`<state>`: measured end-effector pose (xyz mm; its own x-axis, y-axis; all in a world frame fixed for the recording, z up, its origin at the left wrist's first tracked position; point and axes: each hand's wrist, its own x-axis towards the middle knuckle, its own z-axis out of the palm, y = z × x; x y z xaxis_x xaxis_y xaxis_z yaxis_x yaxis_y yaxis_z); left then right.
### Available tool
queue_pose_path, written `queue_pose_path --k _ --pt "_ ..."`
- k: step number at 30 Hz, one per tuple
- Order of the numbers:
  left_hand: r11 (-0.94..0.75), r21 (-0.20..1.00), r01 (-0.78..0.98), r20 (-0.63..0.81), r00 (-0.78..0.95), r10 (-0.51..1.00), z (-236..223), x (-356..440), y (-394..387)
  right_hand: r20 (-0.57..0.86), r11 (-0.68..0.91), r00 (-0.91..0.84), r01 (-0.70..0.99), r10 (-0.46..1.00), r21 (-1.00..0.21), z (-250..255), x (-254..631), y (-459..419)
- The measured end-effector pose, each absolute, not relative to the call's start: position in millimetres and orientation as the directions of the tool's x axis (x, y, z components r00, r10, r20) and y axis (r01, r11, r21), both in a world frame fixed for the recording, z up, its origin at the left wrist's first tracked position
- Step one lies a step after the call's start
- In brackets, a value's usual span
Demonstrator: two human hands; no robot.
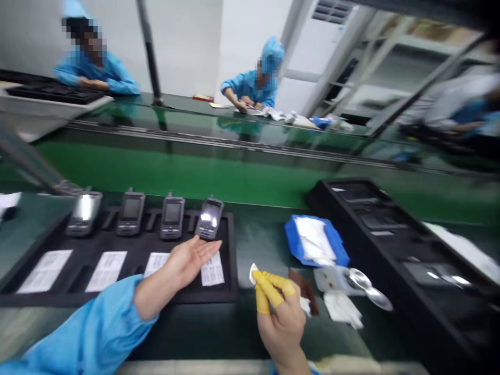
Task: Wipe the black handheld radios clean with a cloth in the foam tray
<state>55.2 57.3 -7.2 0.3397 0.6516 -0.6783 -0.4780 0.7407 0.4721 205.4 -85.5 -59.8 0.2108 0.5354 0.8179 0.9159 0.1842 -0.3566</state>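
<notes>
My left hand (183,265) reaches out in a blue sleeve, fingers stretched flat, over a black tray (230,260). Its fingertips are just below the rightmost of several handheld devices (210,219) standing in the tray's slots. White paper slips (213,271) lie in the tray in front of the devices. My right hand (281,312), with yellow finger cots on two fingers, pinches a small white piece (253,272) near the tray's right edge.
A blue packet of white wipes (312,242), a metal scoop-like tool (367,289) and white cloths lie right of my hands. A long black tray stack (394,234) stands at the right. A green conveyor belt (195,172) runs behind; people in blue coats work across it.
</notes>
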Motion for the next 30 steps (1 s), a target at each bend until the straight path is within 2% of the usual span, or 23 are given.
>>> queue_pose_path --k 2,3,5,7,9,10,12,14,16,18,21,24,30 --pt "0.782 0.486 -0.391 -0.683 0.389 0.619 7 47 53 0.809 -0.044 0.248 0.963 0.533 -0.266 -48 238 -101" --pt "0.773 0.55 -0.318 -0.664 0.395 0.635 14 42 51 0.804 -0.204 0.295 0.954 0.517 -0.218 -42 256 -109" --pt "0.727 0.666 -0.168 -0.618 0.422 0.663 23 29 49 0.762 -0.54 0.425 0.833 0.489 -0.119 -32 291 -125" --pt "0.595 0.802 0.051 -0.558 0.419 0.716 22 16 50 0.686 -0.73 0.54 0.683 0.488 -0.019 -27 319 -136" --pt "0.319 0.899 0.301 -0.429 0.449 0.784 11 4 52 0.61 -0.777 0.592 0.626 0.526 0.063 -27 336 -141" --pt "0.131 0.906 0.403 -0.333 0.485 0.809 3 -1 53 0.583 -0.769 0.593 0.632 0.556 0.09 -28 340 -142" --pt "-0.267 0.821 0.504 -0.099 0.588 0.803 -16 -9 55 0.557 -0.734 0.57 0.67 0.604 0.111 -30 341 -142" --pt "-0.576 0.63 0.521 0.106 0.677 0.728 -34 -15 55 0.568 -0.703 0.534 0.702 0.626 0.115 -30 337 -139" --pt "-0.736 0.425 0.527 0.215 0.731 0.648 -48 -19 54 0.604 -0.668 0.473 0.732 0.641 0.135 -27 330 -127" --pt "-0.797 0.278 0.536 0.244 0.763 0.598 -57 -19 53 0.651 -0.554 0.348 0.822 0.675 0.134 -23 317 -102" --pt "-0.823 0.198 0.532 0.232 0.791 0.566 -63 -17 52 0.671 -0.225 0.099 0.969 0.734 0.104 -19 284 -44" --pt "-0.824 0.226 0.52 0.192 0.806 0.561 -62 -13 51 0.572 0.054 -0.11 0.992 0.813 0.114 -21 246 18" --pt "-0.761 0.387 0.521 0.063 0.808 0.586 -57 -10 52 0.531 0.23 -0.318 0.947 0.785 0.226 -33 215 86"
